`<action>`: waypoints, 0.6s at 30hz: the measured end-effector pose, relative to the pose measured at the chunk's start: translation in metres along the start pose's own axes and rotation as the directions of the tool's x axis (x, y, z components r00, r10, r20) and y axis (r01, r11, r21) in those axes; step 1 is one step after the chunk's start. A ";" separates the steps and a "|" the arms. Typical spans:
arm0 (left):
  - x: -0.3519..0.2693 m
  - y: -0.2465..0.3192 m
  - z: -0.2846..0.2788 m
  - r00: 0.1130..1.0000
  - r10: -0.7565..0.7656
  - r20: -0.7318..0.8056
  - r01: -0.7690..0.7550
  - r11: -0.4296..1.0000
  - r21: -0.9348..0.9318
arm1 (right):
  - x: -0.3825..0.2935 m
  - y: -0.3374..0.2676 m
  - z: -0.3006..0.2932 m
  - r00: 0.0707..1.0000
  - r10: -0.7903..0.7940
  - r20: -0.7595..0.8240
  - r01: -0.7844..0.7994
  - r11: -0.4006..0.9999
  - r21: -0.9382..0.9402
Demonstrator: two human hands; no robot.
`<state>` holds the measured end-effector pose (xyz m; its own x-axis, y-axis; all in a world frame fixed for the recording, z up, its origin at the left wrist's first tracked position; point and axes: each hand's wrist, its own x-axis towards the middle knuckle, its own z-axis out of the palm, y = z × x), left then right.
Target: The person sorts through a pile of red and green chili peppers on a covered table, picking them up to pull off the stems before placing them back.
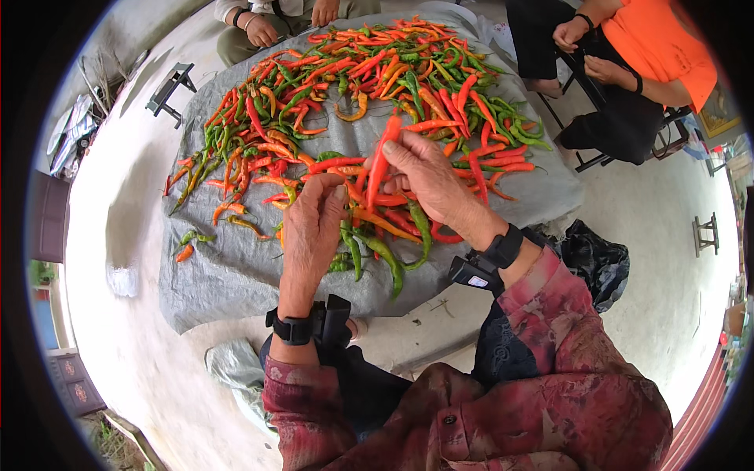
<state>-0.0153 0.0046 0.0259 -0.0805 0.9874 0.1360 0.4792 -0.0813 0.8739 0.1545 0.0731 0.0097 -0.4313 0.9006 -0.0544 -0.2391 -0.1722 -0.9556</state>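
Observation:
My right hand (433,176) grips a long red chili pepper (383,159) between thumb and fingers, held tilted above the pile. To its left is my left hand (315,224), thumb and forefinger pinched together; whether something thin sits between them is too small to tell. Below and between both hands lie more red and orange chilies, with curved green chilies (383,256) closest to me. A broad heap of red, orange and green chilies (283,112) spreads beyond them over a grey woven plastic sheet (235,282).
Across the sheet sits a person whose hands (262,29) rest near its far edge. At the right, another person in an orange shirt (654,47) has both hands raised. A black plastic bag (595,265) lies on the floor by my right arm. A small dark stool (171,91) stands at left.

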 end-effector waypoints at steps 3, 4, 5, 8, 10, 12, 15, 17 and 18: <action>0.001 -0.007 -0.006 0.995 0.020 -0.101 -0.017 0.999 0.038 | -0.001 -0.011 -0.001 0.997 -0.027 -0.069 0.034 0.995 0.097; 0.001 -0.005 -0.005 0.994 0.019 -0.108 -0.015 0.999 0.042 | -0.003 -0.012 -0.002 0.997 -0.068 0.048 0.072 0.992 -0.101; 0.001 -0.001 -0.002 0.996 -0.048 -0.069 0.034 0.981 -0.191 | -0.004 -0.013 -0.002 0.982 -0.085 0.170 0.132 0.949 -0.288; 0.001 0.004 0.003 0.994 -0.109 0.030 0.110 0.873 -0.475 | -0.014 0.000 0.006 0.951 -0.115 0.288 0.241 0.858 -0.453; 0.002 0.005 0.004 0.990 -0.133 0.051 0.139 0.824 -0.549 | -0.020 -0.005 0.010 0.947 -0.056 0.317 0.232 0.802 -0.551; 0.002 0.000 0.002 0.989 -0.146 0.036 0.139 0.792 -0.594 | -0.021 -0.012 0.010 0.946 -0.011 0.323 0.196 0.814 -0.547; 0.004 0.000 0.001 0.984 -0.180 -0.009 0.137 0.781 -0.609 | -0.023 -0.012 0.007 0.941 0.001 0.339 0.185 0.836 -0.516; 0.005 -0.002 0.000 0.980 -0.195 -0.038 0.145 0.831 -0.537 | -0.024 -0.009 0.002 0.939 -0.031 0.342 0.207 0.847 -0.489; 0.004 -0.004 0.000 0.977 -0.205 -0.054 0.151 0.851 -0.503 | -0.022 -0.006 0.001 0.929 -0.117 0.350 0.302 0.788 -0.536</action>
<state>-0.0178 0.0092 0.0231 -0.2245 0.9742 -0.0214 -0.0443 0.0117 0.9989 0.1649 0.0537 0.0173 -0.6774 0.7173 0.1632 0.1477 0.3500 -0.9250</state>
